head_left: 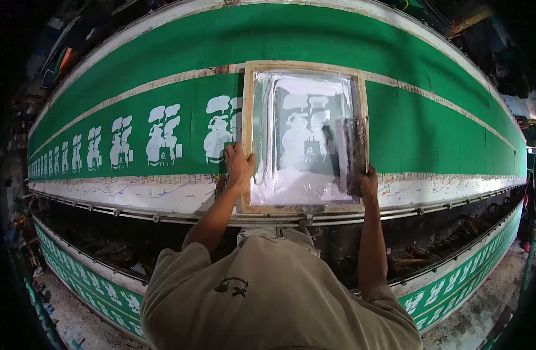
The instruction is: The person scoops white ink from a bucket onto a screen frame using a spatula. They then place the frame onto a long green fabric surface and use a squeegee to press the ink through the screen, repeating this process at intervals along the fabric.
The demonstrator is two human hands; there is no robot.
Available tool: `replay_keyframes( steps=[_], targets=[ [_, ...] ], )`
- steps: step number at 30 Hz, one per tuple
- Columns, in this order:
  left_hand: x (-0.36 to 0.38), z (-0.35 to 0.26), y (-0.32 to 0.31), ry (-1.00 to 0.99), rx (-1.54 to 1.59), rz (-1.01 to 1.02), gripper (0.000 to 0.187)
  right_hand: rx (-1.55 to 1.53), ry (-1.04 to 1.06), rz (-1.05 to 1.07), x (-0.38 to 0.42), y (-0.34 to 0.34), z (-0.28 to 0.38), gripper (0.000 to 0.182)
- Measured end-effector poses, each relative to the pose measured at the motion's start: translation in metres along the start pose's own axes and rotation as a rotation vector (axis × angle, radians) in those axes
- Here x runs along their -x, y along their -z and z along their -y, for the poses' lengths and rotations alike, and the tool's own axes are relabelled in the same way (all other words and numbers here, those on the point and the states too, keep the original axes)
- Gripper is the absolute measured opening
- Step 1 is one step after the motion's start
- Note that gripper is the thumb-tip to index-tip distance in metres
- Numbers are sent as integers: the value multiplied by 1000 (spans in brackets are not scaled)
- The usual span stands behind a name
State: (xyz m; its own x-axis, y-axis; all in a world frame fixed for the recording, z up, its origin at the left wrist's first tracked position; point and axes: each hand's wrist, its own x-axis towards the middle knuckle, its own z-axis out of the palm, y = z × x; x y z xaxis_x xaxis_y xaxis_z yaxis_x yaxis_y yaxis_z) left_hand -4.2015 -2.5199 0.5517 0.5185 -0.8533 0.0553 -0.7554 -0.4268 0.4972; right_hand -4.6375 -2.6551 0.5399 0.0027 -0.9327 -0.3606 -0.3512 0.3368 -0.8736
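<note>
A wooden-framed printing screen (248, 116) lies on the green fabric (189, 87), with pale ink (297, 184) along its bottom and left inner edges. White figures show through its mesh. My left hand (240, 166) is closed around the frame's left side, near the lower corner. At the right inner side of the screen stands a dark, ink-stained squeegee (353, 154), partly blurred. Its lower end is in my right hand (368, 182), whose fingers are closed on it. White printed figures (164, 134) run in a row on the fabric left of the screen.
The long table has a stained white edge (134, 192) and a metal rail (180, 217) along its near side. Behind me, another table carries printed green fabric (81, 280). Dark clutter lies under the near edge. More green fabric (443, 131) extends to the right.
</note>
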Motion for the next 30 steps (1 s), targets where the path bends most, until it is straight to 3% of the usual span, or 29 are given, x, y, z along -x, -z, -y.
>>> replay_keyframes(
  steps=[1, 3, 5, 6, 7, 8, 9, 11, 13, 15, 16, 17, 20, 23, 26, 28, 29, 30],
  targets=[
    [1, -2, 0, 7, 4, 2, 54, 103, 75, -45, 3, -7, -2, 66],
    [-2, -5, 6, -42, 25, -22, 56, 795, 223, -223, 31, -28, 10, 53],
    [-17, -30, 7, -280, 426, -74, 63, 1119, 496, -266, 56, -66, 88, 39],
    [-41, -42, -1, -368, 406, -35, 69, 982, 741, -220, 23, -75, 100, 31],
    [-76, -62, 1, -478, 384, -24, 68, 969, 695, -60, -17, -85, 122, 30],
    [-115, -85, 9, -455, 318, 96, 54, 990, 870, 15, -69, -91, 144, 29],
    [-157, -97, 4, -543, 251, 88, 46, 1088, 821, 148, -114, -102, 179, 27],
    [-227, -120, 2, -475, 214, 79, 44, 1008, 987, 143, -200, -125, 215, 23],
    [-252, -125, -7, -387, 226, 54, 43, 951, 673, 152, -221, -148, 234, 15],
    [-200, -107, -33, -371, 181, -100, 41, 1010, 825, -45, -182, -161, 187, 11],
    [-163, -90, -38, -423, 121, -74, 39, 933, 887, -46, -154, -154, 163, 9],
    [-119, -87, -33, -482, 121, -170, 42, 918, 878, 7, -120, -142, 140, 11],
    [25, -74, -20, -340, 53, 39, 46, 911, 745, 112, 7, -100, 88, 17],
    [121, -63, -16, -372, 106, -42, 49, 896, 757, 192, 83, -71, 47, 25],
    [119, -53, -12, -447, 168, -3, 47, 905, 850, 166, 82, -67, 37, 24],
    [90, -35, -3, -308, 316, 265, 36, 943, 819, 277, 72, -61, 59, 19],
    [72, -24, -10, -222, 457, 100, 34, 957, 779, 353, 67, -57, 74, 16],
    [53, -27, -12, -118, 252, -176, 34, 968, 787, 374, 64, -52, 82, 16]
  ],
)
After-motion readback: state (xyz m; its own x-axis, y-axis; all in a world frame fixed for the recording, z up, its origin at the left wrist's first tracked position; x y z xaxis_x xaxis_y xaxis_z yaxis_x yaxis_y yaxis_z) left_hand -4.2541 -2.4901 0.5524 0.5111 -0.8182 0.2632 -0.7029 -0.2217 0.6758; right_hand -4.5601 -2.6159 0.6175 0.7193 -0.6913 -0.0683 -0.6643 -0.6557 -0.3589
